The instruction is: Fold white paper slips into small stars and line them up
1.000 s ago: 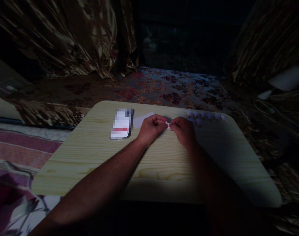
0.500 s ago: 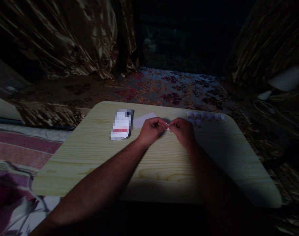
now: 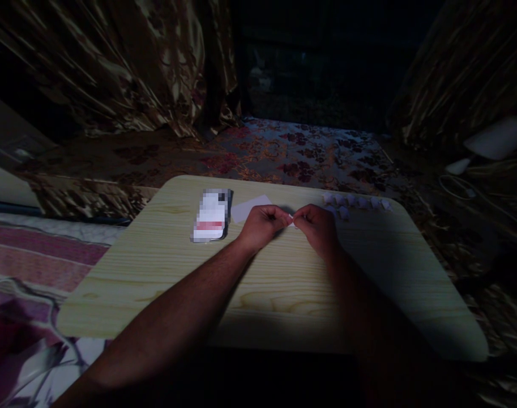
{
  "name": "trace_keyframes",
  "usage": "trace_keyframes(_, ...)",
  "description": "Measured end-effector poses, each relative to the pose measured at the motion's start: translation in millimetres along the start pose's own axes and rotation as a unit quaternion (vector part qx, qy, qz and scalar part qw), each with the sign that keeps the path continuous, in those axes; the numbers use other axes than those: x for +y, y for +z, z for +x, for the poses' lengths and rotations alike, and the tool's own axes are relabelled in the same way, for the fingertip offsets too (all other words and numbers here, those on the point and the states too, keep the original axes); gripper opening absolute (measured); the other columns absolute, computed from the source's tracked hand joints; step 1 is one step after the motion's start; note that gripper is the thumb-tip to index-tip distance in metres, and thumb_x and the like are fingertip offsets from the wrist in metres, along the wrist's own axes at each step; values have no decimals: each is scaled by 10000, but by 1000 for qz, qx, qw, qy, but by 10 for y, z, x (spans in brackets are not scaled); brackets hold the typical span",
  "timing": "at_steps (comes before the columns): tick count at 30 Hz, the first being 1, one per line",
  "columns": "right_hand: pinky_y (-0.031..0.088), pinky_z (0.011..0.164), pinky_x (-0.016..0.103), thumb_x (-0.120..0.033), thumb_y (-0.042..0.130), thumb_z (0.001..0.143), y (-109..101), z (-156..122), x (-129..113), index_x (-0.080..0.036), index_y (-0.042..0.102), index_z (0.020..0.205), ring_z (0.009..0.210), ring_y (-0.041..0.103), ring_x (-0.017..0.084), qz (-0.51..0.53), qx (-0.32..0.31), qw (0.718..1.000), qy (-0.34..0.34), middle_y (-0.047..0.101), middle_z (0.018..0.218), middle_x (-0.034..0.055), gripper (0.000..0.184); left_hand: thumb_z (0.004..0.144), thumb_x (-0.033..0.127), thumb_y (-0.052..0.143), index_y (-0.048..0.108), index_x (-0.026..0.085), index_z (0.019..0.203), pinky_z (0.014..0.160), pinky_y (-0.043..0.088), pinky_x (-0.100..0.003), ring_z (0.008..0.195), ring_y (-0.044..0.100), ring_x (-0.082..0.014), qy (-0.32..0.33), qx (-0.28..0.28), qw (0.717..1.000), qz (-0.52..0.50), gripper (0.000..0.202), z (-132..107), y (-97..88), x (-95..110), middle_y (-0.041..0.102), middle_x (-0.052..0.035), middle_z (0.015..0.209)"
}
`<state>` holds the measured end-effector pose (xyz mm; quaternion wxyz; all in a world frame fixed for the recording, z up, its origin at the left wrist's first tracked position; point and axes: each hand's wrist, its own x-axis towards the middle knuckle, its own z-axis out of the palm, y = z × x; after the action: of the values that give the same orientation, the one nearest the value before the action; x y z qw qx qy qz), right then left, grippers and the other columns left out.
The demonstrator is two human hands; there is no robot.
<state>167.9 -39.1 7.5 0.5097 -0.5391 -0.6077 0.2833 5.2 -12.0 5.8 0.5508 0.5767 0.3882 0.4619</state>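
Observation:
Between the fingertips of both hands, above the middle of the wooden table [image 3: 283, 283], is a small piece of white paper [image 3: 291, 221], mostly covered by the fingers. My left hand [image 3: 262, 225] pinches it from the left, and my right hand [image 3: 318, 228] pinches it from the right, the two sets of fingertips nearly touching. Just beyond my left hand lies a flat pale paper strip [image 3: 248, 208]. Past my right hand, several small folded paper pieces [image 3: 350, 200] sit in rows near the far right edge.
A blurred-out white rectangular thing [image 3: 211, 215] with a red band lies left of the paper strip. Behind the table is a ledge with patterned cloth [image 3: 292, 147], with curtains [image 3: 169, 68] at the left. A white lamp [image 3: 498, 139] with a cable stands at the right.
Both hands stay almost in place, still pinching the small paper; the fingertips have shifted only slightly. The rest of the table looks the same.

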Motion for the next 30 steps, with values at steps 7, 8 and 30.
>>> trace_keyframes(7, 330, 507, 236, -278, 633, 713, -6, 7, 1, -186, 656, 704, 529, 463, 112, -8, -6, 1000, -1, 555, 562, -37, 96, 575, 340, 861, 746, 124, 713, 620, 461, -276, 618, 598, -152, -22, -10, 1000, -8, 281, 2, -7, 10, 724, -71, 703)
trace_keyframes(8, 322, 502, 236, -278, 631, 713, -7, 6, -3, -186, 652, 703, 527, 455, 111, -10, -6, 1000, -3, 545, 557, -39, 95, 574, 340, 862, 745, 123, 711, 619, 459, -276, 618, 597, -152, -23, -10, 1000, -8, 281, 2, -6, 10, 724, -71, 703)
trace_keyframes(30, 410, 557, 256, -241, 625, 733, -52, -15, -134, -191, 657, 721, 572, 523, 130, -74, 1, 996, -42, 597, 602, -23, 60, 582, 338, 858, 727, 120, 705, 607, 427, -259, 611, 574, -131, -29, -26, 998, -47, 282, 2, 1, -15, 707, -58, 698)
